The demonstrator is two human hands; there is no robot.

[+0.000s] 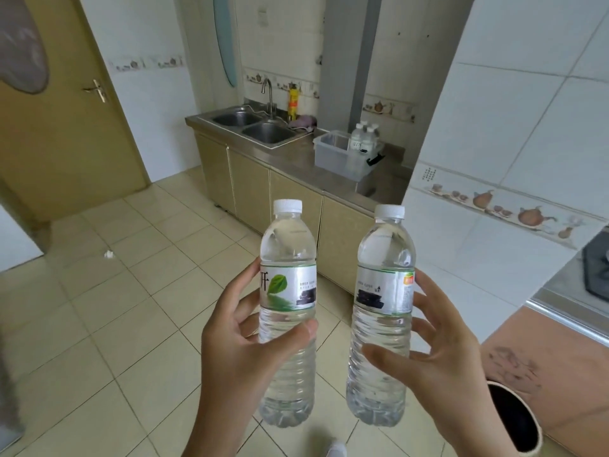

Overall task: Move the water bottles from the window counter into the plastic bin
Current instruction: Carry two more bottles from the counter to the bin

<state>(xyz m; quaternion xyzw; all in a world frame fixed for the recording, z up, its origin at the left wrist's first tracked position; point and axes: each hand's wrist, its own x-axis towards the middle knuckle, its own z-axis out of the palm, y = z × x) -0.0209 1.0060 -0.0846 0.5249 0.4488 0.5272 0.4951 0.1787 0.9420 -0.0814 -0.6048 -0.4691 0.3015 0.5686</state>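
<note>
Home kitchen: steel double sink [253, 125], cabinets [263, 192], tiled walls [527, 127].

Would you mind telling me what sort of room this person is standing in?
Most likely a home kitchen: a stainless steel double sink with a tall faucet is set into a counter over beige cabinet doors, a black gas stove shows at the right edge, and the white wall tiles carry a teapot-pattern border.

Bright, even daylight, soft shadows, edges warped, perhaps slightly blurred
</note>
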